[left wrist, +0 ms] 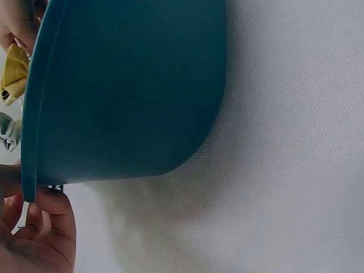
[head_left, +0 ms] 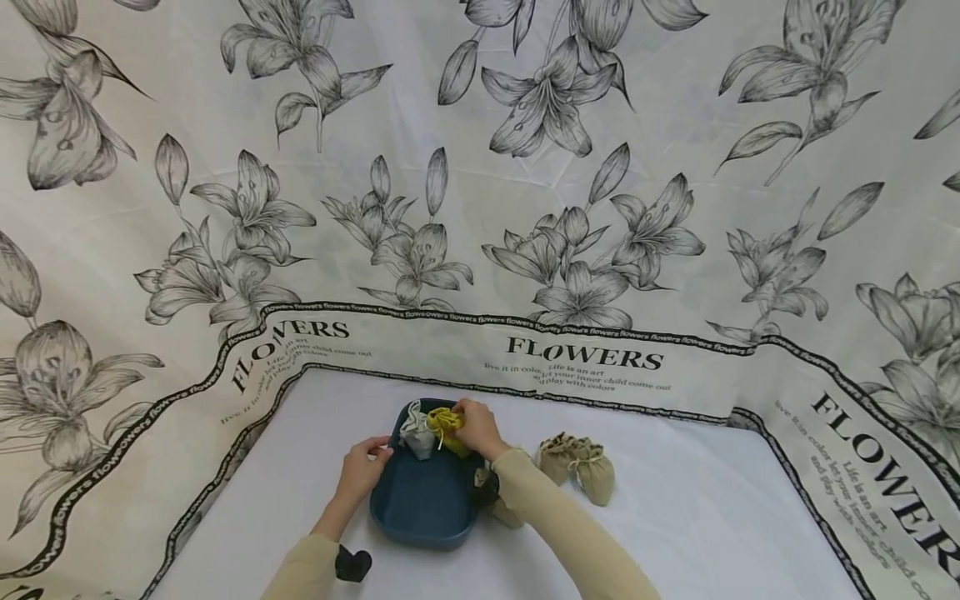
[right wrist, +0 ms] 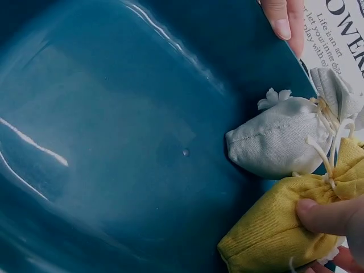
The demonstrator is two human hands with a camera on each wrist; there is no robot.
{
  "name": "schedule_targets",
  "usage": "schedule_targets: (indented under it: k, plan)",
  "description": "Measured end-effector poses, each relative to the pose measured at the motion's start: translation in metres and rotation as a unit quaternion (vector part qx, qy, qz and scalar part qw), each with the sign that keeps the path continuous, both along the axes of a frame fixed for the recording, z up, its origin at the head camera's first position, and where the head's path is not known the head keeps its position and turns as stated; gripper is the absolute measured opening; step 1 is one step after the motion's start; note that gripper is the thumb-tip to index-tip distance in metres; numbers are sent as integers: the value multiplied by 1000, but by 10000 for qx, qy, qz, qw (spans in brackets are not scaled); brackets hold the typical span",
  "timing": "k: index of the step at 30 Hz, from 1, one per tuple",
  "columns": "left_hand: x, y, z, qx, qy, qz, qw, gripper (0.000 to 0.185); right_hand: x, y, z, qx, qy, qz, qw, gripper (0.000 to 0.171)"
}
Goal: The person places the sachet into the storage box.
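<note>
- Nearest the person, a small black thing (head_left: 352,564) lies on the white table (head_left: 712,517), just off the near left corner of the blue tray (head_left: 423,500); what it is cannot be told.
- The tray sits on the table in front of the person, long side running away from them. The left wrist view shows its outer wall (left wrist: 131,85) standing on the bare tabletop.
- The left hand (head_left: 362,468) grips the tray's left rim near the far end, fingers curled over the edge, with fingertips (right wrist: 282,20) showing over the rim in the right wrist view.
- Just right of the tray, close against its right wall and partly hidden under the right sleeve, lies a beige pouch (head_left: 504,510).
- Further right of the tray, well apart from it, two more tan pouches (head_left: 579,467) lie side by side, touching.
- Inside the tray at its far end, the right hand (head_left: 476,427) pinches a yellow pouch (right wrist: 278,233) near its tied neck, thumb pressed on the cloth; the pouch rests on the tray floor.
- A white pouch (right wrist: 278,139) lies just beside the yellow one, touching it, against the tray's far wall.
- Beyond the tray, a flower-printed cloth (head_left: 480,167) marked "FLOWERS" rises behind the table.
</note>
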State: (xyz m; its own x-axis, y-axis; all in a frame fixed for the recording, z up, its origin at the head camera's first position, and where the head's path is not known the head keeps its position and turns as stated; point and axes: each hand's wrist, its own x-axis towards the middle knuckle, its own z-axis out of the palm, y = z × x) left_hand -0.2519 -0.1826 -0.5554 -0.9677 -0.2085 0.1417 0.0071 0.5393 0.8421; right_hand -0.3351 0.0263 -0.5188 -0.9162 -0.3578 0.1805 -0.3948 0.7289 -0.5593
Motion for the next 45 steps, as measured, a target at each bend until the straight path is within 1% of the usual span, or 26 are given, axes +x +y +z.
schedule_targets:
  k: [3, 7, 10, 13, 17, 21, 28, 33, 39, 43, 45]
  plan:
    - [-1, 1, -1, -30, -50, -5, 10000, 25, 2, 0, 0, -56, -48, -44, 10000, 33]
    - [-2, 2, 0, -34, -69, 12, 10000, 25, 2, 1, 3, 49, 91, 3, 9999, 34]
    - [-1, 2, 0, -51, -54, 9, 10000, 25, 1, 2, 7, 188, 235, 85, 9995, 34]
    - [0, 1, -1, -85, -32, 41, 10000, 25, 1, 3, 14, 219, 208, 186, 9994, 35]
    - [-1, 1, -1, -75, 36, 90, 9999, 24, 4, 7, 25, 148, -189, 127, 9996, 43]
    - [-1, 2, -3, -68, 129, 54, 9999, 24, 8, 12, 35, 5, -482, -135, 9987, 53]
    - [7, -3, -4, -27, 89, 149, 9998, 26, 17, 12, 49, -145, -218, -35, 9997, 55]
    - [8, -4, -6, -68, 57, 135, 9999, 26, 28, 23, 53, -369, 32, -73, 9993, 56]
    - [5, -3, -6, -29, 72, 68, 9999, 26, 40, 48, 49, -803, 616, -192, 9947, 55]
    - [5, -1, -5, -1, 69, 55, 10000, 26, 49, 64, 42, -836, 1061, -256, 9905, 55]
    - [4, 0, -5, -15, 76, 63, 10000, 26, 54, 71, 40, -904, 1145, -272, 9889, 55]
